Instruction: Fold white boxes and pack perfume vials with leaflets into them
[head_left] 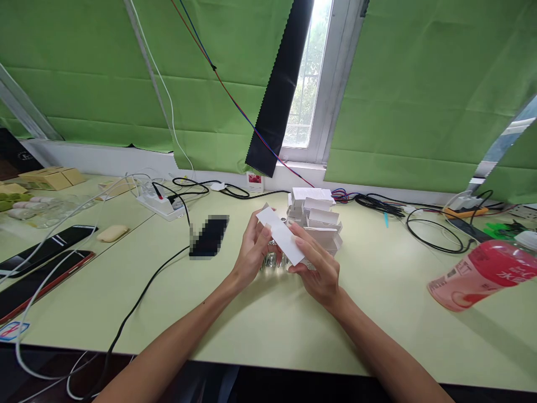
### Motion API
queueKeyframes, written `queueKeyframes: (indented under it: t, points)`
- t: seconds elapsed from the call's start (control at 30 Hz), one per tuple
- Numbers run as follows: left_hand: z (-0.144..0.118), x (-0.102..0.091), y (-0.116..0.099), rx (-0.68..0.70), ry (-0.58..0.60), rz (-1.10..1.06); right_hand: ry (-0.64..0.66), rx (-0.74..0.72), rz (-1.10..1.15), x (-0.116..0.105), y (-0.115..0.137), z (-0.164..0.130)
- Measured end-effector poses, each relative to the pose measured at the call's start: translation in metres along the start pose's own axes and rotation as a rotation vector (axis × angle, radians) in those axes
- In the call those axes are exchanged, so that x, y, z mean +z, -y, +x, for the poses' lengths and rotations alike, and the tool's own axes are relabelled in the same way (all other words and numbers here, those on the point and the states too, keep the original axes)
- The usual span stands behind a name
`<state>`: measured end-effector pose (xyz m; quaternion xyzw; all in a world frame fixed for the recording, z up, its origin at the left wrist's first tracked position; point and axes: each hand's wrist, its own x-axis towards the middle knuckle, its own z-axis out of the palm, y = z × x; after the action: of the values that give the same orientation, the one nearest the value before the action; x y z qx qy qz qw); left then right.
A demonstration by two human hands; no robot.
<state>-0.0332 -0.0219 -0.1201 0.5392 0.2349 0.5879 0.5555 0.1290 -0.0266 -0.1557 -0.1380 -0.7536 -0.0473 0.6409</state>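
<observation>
Between my two hands is a small white cardboard box (282, 236), held tilted above the table. The fingers and thumb of my left hand (253, 246) close on its upper left end. My right hand (321, 263) grips the lower right end, thumb and fingers along its side. Right behind and below the box stand several small clear glass bottles (273, 258), partly hidden by my hands. A pile of white cardboard boxes (319, 215), some with flaps raised, lies just past my right hand.
Left of my hands lies a dark pixelated phone-like object (210, 236) with a black cable. Two phones (46, 280) and a power strip (161, 206) are farther left. A pink-labelled drink bottle (482, 271) is at the right. Black cables (377, 204) run along the back.
</observation>
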Motion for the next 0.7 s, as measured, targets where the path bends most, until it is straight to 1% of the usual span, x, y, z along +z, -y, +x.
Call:
queueKeyframes:
  t: [0.33,0.7]
  points:
    - [0.0012,0.0003,0.0004,-0.023,-0.018,-0.007,0.029,0.003,-0.05,-0.0014,0.0013,0.0012]
    - [0.002,-0.0003,0.0015,-0.02,-0.052,-0.011,0.037,0.006,-0.046,-0.0022,0.0032,0.0041]
